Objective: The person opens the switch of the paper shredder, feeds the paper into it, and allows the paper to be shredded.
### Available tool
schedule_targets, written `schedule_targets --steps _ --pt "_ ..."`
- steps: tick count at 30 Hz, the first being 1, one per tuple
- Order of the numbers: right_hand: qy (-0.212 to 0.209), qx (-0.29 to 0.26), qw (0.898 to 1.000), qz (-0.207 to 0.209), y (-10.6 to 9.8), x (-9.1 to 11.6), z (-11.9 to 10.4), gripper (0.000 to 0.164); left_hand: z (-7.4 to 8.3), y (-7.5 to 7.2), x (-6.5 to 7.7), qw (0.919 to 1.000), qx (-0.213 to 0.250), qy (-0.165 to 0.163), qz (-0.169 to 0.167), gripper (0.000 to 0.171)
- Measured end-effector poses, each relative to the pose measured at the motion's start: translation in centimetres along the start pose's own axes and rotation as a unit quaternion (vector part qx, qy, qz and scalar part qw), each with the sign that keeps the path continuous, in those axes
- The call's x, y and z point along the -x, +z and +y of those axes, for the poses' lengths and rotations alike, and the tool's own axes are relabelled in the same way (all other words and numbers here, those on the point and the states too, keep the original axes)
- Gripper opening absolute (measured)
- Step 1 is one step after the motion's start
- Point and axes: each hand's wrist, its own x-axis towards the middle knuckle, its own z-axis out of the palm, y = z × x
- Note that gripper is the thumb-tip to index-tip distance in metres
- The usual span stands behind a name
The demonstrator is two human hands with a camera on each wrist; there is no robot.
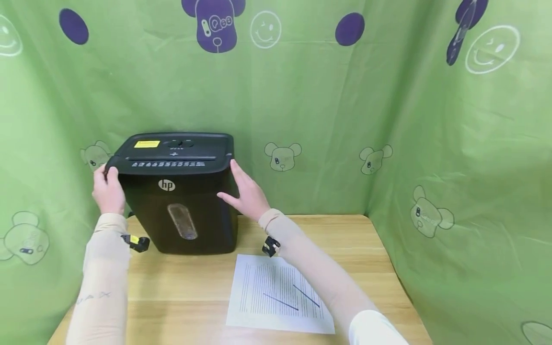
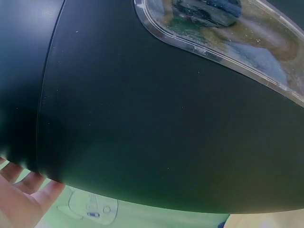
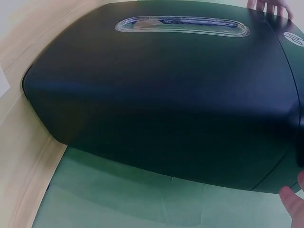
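Observation:
A black HP paper shredder (image 1: pixel 196 211) stands upright at the back left of the wooden table, with a yellow label (image 1: pixel 147 144) on its lid and a clear window (image 1: pixel 183 221) in front. My left hand (image 1: pixel 109 191) grips the left corner of its head; in the left wrist view, fingers (image 2: pixel 31 183) touch the black casing at the edge. On the other side my right hand (image 1: pixel 247 194) rests its fairly straight fingers along the right edge of the head, thumb held apart. In the right wrist view only fingertips (image 3: pixel 287 195) show beside the casing.
A printed sheet of paper (image 1: pixel 254 318) with two dark diagonal lines lies on the table (image 1: pixel 181 306), below my right forearm. Green patterned cloth (image 1: pixel 319 110) hangs behind the table and along both sides. Small black devices (image 1: pixel 137 243) sit at my wrists.

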Motion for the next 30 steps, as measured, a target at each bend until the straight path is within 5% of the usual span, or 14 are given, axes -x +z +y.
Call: schedule_targets --steps 30 --pt "0.056 -0.041 0.988 0.141 -4.6 4.8 8.1 0.090 0.5 8.2 5.5 0.9886 0.000 0.117 -0.095 0.047"
